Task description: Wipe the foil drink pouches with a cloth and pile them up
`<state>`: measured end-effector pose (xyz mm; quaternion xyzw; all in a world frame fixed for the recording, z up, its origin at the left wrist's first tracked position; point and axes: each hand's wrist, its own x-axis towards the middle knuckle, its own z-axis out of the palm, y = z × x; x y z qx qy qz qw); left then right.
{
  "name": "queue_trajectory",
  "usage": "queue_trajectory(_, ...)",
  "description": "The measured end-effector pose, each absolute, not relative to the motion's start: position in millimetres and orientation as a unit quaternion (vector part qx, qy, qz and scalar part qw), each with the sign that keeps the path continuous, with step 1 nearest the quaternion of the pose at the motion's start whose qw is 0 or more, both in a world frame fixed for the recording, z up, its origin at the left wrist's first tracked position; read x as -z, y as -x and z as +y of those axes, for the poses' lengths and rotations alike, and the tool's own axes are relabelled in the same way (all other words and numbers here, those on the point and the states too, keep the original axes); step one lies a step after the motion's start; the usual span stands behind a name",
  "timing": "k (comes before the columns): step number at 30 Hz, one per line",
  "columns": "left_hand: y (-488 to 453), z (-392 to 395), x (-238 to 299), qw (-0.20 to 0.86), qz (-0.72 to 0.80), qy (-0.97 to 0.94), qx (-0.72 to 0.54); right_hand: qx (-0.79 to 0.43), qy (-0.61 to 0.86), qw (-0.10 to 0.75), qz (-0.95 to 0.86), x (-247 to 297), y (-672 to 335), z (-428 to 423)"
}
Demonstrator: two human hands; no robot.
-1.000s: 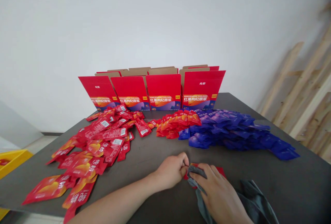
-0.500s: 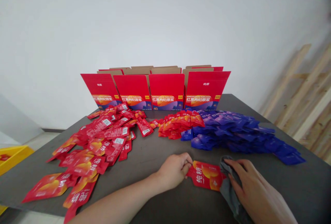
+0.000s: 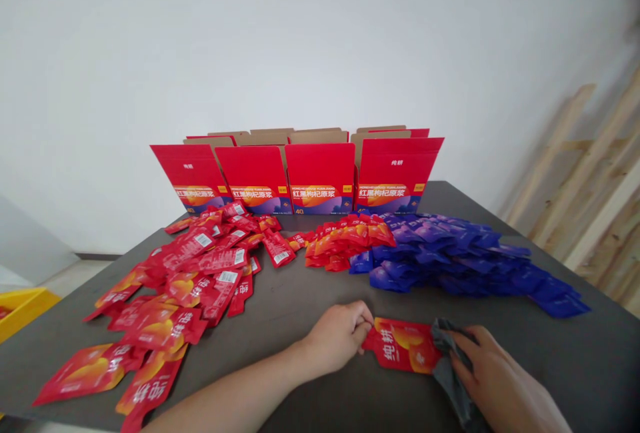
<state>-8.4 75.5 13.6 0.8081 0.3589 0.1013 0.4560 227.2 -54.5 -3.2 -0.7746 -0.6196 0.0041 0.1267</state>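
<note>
My left hand point(image 3: 343, 334) pinches the narrow spout end of a red pouch point(image 3: 404, 345) with orange fruit print and white lettering. Over the pouch's right end, my right hand point(image 3: 495, 373) grips a grey cloth point(image 3: 457, 376) folded around the edge. The pouch is stretched flat between both hands, just above the dark table point(image 3: 280, 380) or touching it; I cannot tell which. Left of my forearm lies a loose heap of red pouches point(image 3: 175, 286). Beyond my hands is a neat overlapping row of red pouches point(image 3: 347, 240), against a pile of purple-blue pouches point(image 3: 450, 256).
Open red cartons point(image 3: 320, 180) stand in rows along the table's back, flaps up, before a white wall. A yellow bin point(image 3: 27, 306) is at the far left, lower than the tabletop. Wooden slats point(image 3: 575, 166) lean at the right.
The pouch and both hands have shifted slightly right and down in view. The cloth stays at the pouch's right end. The pouch piles and cartons look the same.
</note>
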Motion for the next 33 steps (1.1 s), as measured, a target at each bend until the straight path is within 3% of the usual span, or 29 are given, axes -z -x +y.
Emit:
queue_trajectory(9, 8.1, 77.9, -7.4, 0.537, 0.342, -0.763, -0.115, -0.004, 0.791, 0.185, -0.584, -11.9, -246.4, -53.5)
queue_trajectory(11, 9.7, 78.7, -11.4, 0.469, 0.314, -0.809, -0.162, 0.015, 0.790, 0.196, -0.581, -21.7, -245.1, -51.0)
queue_trajectory(14, 13.4, 81.8, -19.6, 0.273, 0.217, -0.908, -0.234, 0.057, 0.786, 0.213, -0.577, -35.8, -245.1, -49.3)
queue_trajectory(17, 15.3, 84.3, -24.2, 0.102, 0.101, -0.971, -0.192, 0.087, 0.767, 0.225, -0.595, -42.6, -238.1, -48.4)
queue_trajectory(19, 14.4, 84.1, -24.9, 0.042, 0.057, -0.986, -0.152, 0.080, 0.746, 0.214, -0.625, -40.5, -223.7, -46.6)
queue_trajectory(26, 12.2, 85.7, -23.7, 0.022, 0.019, -0.994, -0.108, 0.046, 0.687, 0.116, -0.716, -16.7, -159.2, -33.6)
queue_trajectory(33, 14.8, 91.6, -20.9, 0.042, 0.024, -0.993, -0.112, 0.054, 0.758, 0.080, -0.646, -13.8, -215.6, -42.3)
